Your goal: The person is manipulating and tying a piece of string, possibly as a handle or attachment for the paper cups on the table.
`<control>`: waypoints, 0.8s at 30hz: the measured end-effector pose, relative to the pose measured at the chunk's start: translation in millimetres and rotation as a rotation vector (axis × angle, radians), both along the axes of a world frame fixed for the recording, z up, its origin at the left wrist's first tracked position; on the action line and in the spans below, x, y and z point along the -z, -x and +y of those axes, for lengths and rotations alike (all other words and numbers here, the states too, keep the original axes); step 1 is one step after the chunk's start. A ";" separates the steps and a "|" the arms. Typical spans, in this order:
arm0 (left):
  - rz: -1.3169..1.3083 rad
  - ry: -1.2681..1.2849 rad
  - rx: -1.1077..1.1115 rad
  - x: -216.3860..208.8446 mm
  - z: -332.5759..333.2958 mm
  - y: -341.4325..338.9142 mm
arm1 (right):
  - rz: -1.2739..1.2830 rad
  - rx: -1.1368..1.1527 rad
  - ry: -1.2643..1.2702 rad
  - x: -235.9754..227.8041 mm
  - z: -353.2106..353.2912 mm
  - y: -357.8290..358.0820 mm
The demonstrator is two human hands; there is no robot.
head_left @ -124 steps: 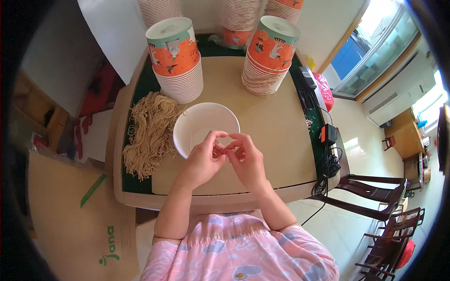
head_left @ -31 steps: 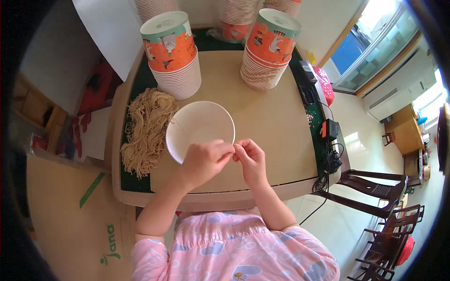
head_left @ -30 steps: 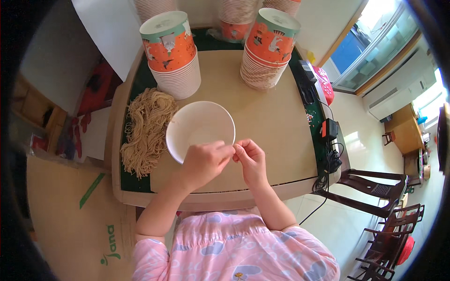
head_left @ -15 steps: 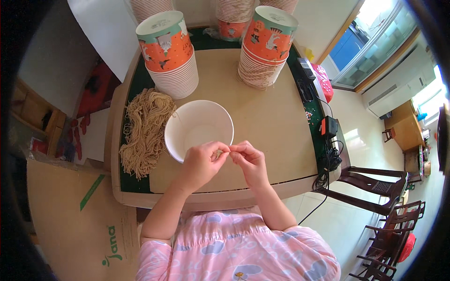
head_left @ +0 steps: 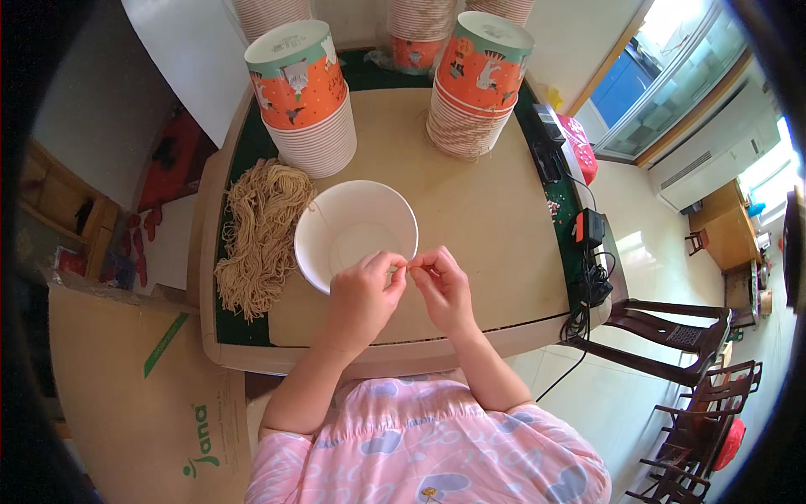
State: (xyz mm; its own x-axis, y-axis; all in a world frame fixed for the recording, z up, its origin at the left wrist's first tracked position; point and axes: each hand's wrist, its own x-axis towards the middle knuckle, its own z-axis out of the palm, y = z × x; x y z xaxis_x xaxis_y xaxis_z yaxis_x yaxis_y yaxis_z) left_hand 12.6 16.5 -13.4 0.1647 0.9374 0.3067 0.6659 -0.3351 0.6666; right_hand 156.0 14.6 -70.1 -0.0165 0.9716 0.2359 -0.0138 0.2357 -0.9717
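Note:
A white paper bucket (head_left: pixel 357 214) stands open end up on the table in front of me. My left hand (head_left: pixel 367 290) and my right hand (head_left: pixel 441 286) meet at its near right rim. Thumb and fingertips of both are pinched together, almost touching; what they hold is too small to make out. A thin strand of beige twine (head_left: pixel 316 207) shows at the bucket's far left rim. Left of the bucket lies a loose heap of the same twine (head_left: pixel 262 235), close against it.
Stacks of upside-down orange and green paper buckets stand at the back left (head_left: pixel 312 109) and back right (head_left: pixel 477 84). Along the right edge are a power strip (head_left: pixel 547 155), a black adapter (head_left: pixel 590 227) and coiled cables (head_left: pixel 579 323). A cardboard box (head_left: pixel 143 395) stands at lower left.
Both pinched hands have shifted very slightly up and left along the bucket's rim. The bucket and twine heap look the same.

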 end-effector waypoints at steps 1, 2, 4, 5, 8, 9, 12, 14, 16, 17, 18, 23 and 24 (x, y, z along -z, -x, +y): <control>-0.014 0.005 -0.005 0.3 -0.2 -0.2 | 0.030 -0.022 0.027 0.8 0.2 -0.9; -0.015 0.005 -0.004 -1.0 -0.2 -0.7 | 0.029 -0.021 0.026 2.1 0.5 -1.3; -0.078 0.136 -0.047 -4.9 -0.4 -2.1 | 0.136 -0.048 0.092 4.7 0.8 -2.0; -0.077 0.135 -0.049 -3.4 -0.3 -1.7 | 0.136 -0.050 0.091 4.0 0.5 -1.5; -0.074 0.029 -0.009 1.5 -0.1 0.1 | 0.198 -0.060 0.187 0.1 -0.7 -0.7; -0.073 0.039 -0.010 1.2 -0.3 0.8 | 0.215 -0.061 0.203 -1.2 -0.8 -0.8; -0.074 0.032 -0.007 1.9 -1.8 1.6 | 0.230 -0.052 0.224 -3.8 -1.3 -1.0; -0.078 0.017 -0.003 1.2 -3.1 0.6 | 0.226 -0.042 0.230 -3.7 -1.8 -0.8; -0.144 0.066 -0.017 -2.0 -4.6 -3.7 | 0.228 -0.012 0.253 -2.5 -3.4 0.1; -0.143 0.067 -0.018 -2.2 -4.7 -5.2 | 0.229 -0.013 0.254 -2.3 -4.5 1.2; -0.127 0.040 -0.028 -2.3 -4.7 -6.6 | 0.230 -0.001 0.240 -2.4 -5.6 2.8; -0.082 0.011 -0.057 -2.0 -5.8 -8.7 | 0.245 0.017 0.250 -1.2 -6.4 4.7; -0.080 -0.005 -0.066 -1.4 -6.0 -8.9 | 0.257 0.018 0.253 -0.3 -6.4 5.0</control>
State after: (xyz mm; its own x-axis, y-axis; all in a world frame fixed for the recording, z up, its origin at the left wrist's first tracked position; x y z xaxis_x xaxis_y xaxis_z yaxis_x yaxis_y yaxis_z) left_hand 21.5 10.5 -12.0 0.0775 0.9438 0.3212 0.6312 -0.2958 0.7170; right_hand 151.0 8.2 -69.9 0.0298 0.9994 -0.0184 -0.2634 -0.0099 -0.9646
